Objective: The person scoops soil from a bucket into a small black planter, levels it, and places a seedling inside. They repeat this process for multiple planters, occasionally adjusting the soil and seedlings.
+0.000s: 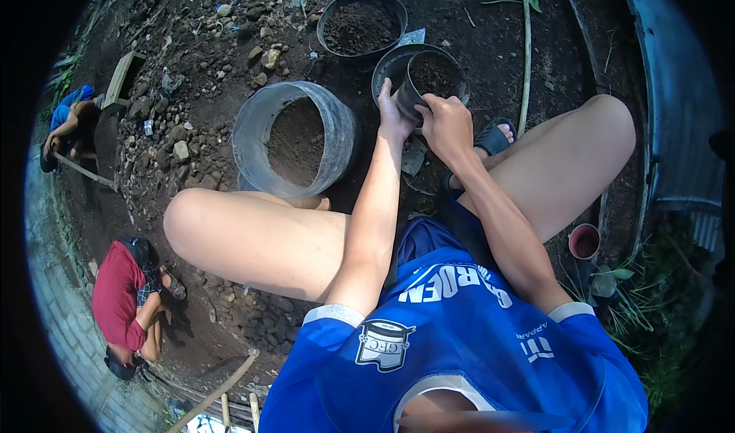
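A small dark plant pot [434,72] filled with soil is held tilted between both my hands, above a wider black basin [386,68]. My left hand [395,111] supports the pot's side and underside from the left. From the right, my right hand [447,120] grips its near edge with curled fingers. Behind the basin stands a round black tub [362,22] heaped with dark soil. Left of my forearms is a large clear plastic container [339,140] with finer brown soil inside. What lies deeper in the basin is hidden by the pot.
Stones and rubble [181,151] cover the ground at left, where two people crouch: one in blue [72,111], one in a red shirt [118,295]. A long pale pole [526,54] lies at right, near a metal sheet wall [672,88]. A small reddish pot [584,242] stands beyond my right knee.
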Demonstrator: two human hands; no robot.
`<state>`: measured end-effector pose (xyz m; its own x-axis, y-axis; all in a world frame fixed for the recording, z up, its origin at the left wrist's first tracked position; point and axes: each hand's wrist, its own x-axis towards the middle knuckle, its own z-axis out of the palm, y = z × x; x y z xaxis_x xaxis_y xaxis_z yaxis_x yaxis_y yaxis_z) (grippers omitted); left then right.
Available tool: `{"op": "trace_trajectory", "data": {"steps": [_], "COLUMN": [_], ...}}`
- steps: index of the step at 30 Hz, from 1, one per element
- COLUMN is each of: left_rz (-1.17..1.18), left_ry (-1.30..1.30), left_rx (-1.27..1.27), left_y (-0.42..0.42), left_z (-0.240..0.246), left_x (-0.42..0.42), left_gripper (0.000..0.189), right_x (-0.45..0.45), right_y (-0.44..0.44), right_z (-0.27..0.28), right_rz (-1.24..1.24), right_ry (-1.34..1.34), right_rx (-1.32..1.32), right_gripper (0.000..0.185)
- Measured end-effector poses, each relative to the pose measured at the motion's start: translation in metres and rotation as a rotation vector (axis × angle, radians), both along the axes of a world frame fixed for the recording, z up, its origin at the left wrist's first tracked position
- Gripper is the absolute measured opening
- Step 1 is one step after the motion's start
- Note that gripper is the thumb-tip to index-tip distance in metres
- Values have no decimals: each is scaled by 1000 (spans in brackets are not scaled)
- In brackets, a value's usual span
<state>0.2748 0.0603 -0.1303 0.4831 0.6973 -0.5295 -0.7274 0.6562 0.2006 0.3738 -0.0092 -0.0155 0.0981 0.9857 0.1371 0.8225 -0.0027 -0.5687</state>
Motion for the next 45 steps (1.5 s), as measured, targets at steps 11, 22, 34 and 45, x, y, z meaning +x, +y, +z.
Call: {"op": "trace_trajectory", "data": {"steps": [11,22,34,45], "left_rz": [24,34,46,72], "left_ry": [38,82,30,58], "left_rx": [-29,-58,-84,-173], "left_y": [-6,-7,-9,-13], "left_z": [0,-2,-9,-15], "left_x": [0,2,0,-2], "left_gripper": [82,81,73,64], "right_x": [-2,-4,-4,-8], "right_y": [-4,-2,-2,-4], "right_z": [-1,-3,2,6], "right_rz": [35,40,54,75], "right_ry": [19,20,11,11], "right_rx": [-3,-12,-73,-110], "right_gripper": [3,7,14,22]}}
